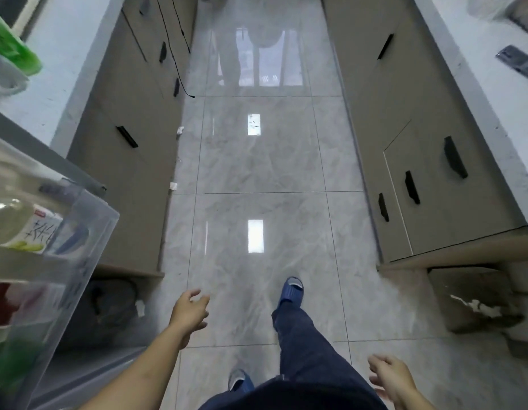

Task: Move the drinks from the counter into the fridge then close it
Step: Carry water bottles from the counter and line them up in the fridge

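Head camera looks steeply down the floor aisle between two counters.

Glossy grey tiled floor runs between two cabinet rows. Small white paper scraps lie along its left edge. A green bottle stands on the left bench.

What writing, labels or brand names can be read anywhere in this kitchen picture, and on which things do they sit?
Nothing here reads cleanly.
Clear plastic bottle of pale drink in the fridge door shelf: white label with large dark brush-style characters and a small red patch, too blurred to read.
Green plastic bottle on the left white counter: faint markings, unreadable.
Clear plastic fridge door shelf: faint embossed marks, unreadable.
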`<state>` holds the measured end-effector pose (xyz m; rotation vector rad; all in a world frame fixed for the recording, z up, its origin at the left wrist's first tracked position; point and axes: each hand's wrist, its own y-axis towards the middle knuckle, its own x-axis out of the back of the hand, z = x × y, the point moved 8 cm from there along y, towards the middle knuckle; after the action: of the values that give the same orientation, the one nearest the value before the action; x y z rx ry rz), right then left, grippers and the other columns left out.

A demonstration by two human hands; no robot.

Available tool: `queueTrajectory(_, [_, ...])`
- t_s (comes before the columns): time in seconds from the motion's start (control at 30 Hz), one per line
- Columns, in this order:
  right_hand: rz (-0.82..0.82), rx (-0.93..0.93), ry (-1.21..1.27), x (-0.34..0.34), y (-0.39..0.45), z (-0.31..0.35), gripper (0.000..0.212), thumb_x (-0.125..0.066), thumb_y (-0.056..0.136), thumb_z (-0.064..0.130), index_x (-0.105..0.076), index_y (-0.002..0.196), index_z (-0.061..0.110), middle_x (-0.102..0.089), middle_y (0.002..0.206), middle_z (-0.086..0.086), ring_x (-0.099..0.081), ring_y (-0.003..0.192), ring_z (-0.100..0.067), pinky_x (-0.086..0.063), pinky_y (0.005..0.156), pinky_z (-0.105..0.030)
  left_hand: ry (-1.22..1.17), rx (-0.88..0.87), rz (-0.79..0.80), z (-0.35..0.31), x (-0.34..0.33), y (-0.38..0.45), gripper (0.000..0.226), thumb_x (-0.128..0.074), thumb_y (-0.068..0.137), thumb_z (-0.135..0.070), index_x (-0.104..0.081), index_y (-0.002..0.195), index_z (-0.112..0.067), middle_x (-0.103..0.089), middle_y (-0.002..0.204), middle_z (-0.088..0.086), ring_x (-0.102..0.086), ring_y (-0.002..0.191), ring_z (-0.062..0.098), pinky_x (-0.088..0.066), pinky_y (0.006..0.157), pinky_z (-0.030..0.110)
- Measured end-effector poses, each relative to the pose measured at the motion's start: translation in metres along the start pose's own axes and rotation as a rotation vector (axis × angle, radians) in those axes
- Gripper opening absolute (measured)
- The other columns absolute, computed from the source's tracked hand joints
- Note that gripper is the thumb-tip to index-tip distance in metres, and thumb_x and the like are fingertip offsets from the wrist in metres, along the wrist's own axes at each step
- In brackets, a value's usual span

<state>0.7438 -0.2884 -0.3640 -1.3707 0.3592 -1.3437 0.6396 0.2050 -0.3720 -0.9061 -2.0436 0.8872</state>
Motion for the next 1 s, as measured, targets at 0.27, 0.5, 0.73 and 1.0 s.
queueTrajectory(0.27, [0.143,0.146,-0.177,-0.001,0.061,0.212,0.012,-0.059,0.095,0.019,-0.063,0.096,0.008,-0.062,0.084,-0.008,-0.059,0.077,-0.026,-0.050,0.067,-0.033,-0.012,0.070,-0.162,-0.069,-0.007,0.019,0.036,-0.057,0.098,-0.022,-0.053,0.132,-0.012,-0.061,0.114,0.013,-0.065,0.089,0.027,-0.054,0.066,0.035])
queueTrajectory(0.5, [0.240,0.344,-0.194,-0.044,0.073,0.414,0.016,-0.060,0.095,0.020,-0.058,0.110,0.014,-0.061,0.085,-0.006,-0.060,0.078,-0.023,-0.054,0.071,-0.036,-0.083,0.180,-0.221,-0.106,-0.021,0.042,0.031,-0.058,0.098,-0.025,-0.057,0.125,-0.011,-0.062,0.114,0.014,-0.063,0.088,0.028,-0.054,0.070,0.036])
queueTrajectory(0.73, [0.338,0.460,-0.324,-0.120,0.081,0.555,0.017,-0.061,0.093,0.023,-0.061,0.106,0.012,-0.059,0.082,-0.006,-0.053,0.070,-0.021,-0.047,0.061,-0.030,-0.190,0.259,-0.261,-0.148,-0.030,0.102,0.029,-0.056,0.099,-0.024,-0.057,0.121,-0.006,-0.062,0.099,0.015,-0.057,0.082,0.029,-0.052,0.076,0.041])
queueTrajectory(1.0, [0.366,0.528,-0.552,-0.176,0.076,0.671,0.012,-0.060,0.095,0.023,-0.062,0.101,0.012,-0.062,0.086,-0.008,-0.055,0.072,-0.022,-0.049,0.061,-0.031,-0.349,0.251,-0.277,-0.253,0.002,0.167,0.027,-0.058,0.095,-0.025,-0.062,0.116,-0.009,-0.062,0.111,0.012,-0.059,0.091,0.026,-0.052,0.062,0.029])
